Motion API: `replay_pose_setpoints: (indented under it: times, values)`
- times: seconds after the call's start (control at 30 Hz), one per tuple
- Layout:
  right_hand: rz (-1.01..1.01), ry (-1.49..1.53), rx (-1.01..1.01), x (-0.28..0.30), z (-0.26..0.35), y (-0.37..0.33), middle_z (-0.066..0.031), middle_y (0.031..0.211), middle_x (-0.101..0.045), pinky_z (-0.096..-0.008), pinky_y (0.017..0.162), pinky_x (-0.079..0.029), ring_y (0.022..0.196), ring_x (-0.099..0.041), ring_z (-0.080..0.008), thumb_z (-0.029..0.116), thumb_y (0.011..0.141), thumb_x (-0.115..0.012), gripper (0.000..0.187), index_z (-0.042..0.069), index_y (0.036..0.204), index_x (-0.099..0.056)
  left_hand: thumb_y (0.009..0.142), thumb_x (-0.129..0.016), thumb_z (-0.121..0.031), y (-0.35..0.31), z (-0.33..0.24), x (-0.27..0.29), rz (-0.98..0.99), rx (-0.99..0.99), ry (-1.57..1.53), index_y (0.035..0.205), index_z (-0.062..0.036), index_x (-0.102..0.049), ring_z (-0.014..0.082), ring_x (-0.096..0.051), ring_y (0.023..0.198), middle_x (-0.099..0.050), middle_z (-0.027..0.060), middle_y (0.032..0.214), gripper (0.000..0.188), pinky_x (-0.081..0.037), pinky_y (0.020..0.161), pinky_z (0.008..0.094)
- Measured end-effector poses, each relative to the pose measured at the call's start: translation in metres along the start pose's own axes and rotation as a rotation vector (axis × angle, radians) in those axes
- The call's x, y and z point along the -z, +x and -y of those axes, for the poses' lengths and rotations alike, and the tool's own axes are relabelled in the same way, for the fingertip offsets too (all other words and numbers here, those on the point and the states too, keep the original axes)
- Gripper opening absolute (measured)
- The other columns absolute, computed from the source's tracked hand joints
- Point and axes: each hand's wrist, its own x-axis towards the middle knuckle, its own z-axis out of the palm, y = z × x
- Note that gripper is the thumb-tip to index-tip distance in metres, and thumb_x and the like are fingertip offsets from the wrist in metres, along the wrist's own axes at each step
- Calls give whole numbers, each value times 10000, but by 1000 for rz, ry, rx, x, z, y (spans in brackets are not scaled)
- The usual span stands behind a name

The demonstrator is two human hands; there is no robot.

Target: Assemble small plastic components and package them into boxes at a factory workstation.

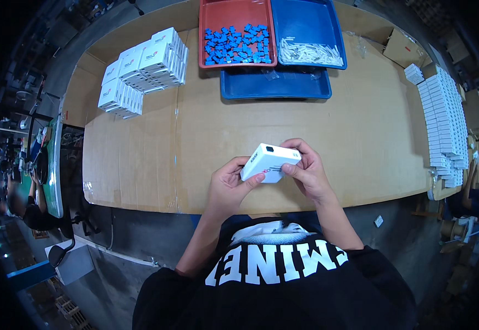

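A small white box with printing on its faces and a black square on its edge is held between my two hands, above the near middle of the cardboard-covered table. My left hand grips its left side, thumb on the near face. On the right side, my right hand has its fingers round the far corner and its thumb on the printed face. The box is tilted; its underside is hidden.
At the far left stand stacked white boxes; taller stacks line the right edge. A red tray holds blue pieces, a blue tray white sticks. Another blue tray sits before them. Other people work at both sides.
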Motion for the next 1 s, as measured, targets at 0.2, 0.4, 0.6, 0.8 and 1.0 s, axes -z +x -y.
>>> replay_pose_setpoints:
  times: [0.2, 0.4, 0.6, 0.8, 1.0]
  values:
    - [96, -446, 52, -16, 9, 8, -95, 1128, -693, -281, 930, -535, 1068, -660, -149, 54, 886, -819, 477, -26, 1309, -613, 929, -761, -6, 5, -32, 3, 83, -16, 607, 1278, 89, -602, 189, -669, 1107, -697, 143, 1181, 396, -525, 993, 319]
    - [0, -299, 51, -29, 2, 12, -95, 1148, -703, -297, 972, -558, 1107, -665, -155, 23, 895, -799, 368, -31, 1227, -650, 909, -789, -8, 0, -2, -7, -147, -182, 95, 1274, 60, -606, 188, -657, 1115, -691, 126, 1171, 414, -514, 995, 324]
    - [-28, -132, 53, -33, -4, 20, -103, 1139, -715, -289, 940, -582, 1059, -690, -155, 19, 878, -815, 352, -13, 1185, -646, 930, -741, 49, -3, 3, 5, -151, -129, 15, 1271, 78, -602, 168, -651, 1131, -689, 115, 1184, 370, -517, 1015, 306]
    - [124, -126, 11, -13, 1, 27, -87, 1108, -721, -288, 953, -575, 1059, -691, -142, 17, 871, -820, 329, -3, 1151, -650, 933, -738, 47, -3, 4, 10, -76, -116, 9, 1267, 72, -625, 163, -652, 1130, -695, 111, 1197, 353, -520, 1008, 301]
    - [-38, -166, 56, -20, -9, 34, -147, 1172, -729, -385, 1026, -545, 1199, -673, -264, 99, 836, -856, 345, 36, 1116, -665, 1004, -707, -170, 12, 3, 8, -142, -206, 76, 1331, 57, -605, 189, -680, 1090, -717, 122, 1118, 411, -526, 981, 325]
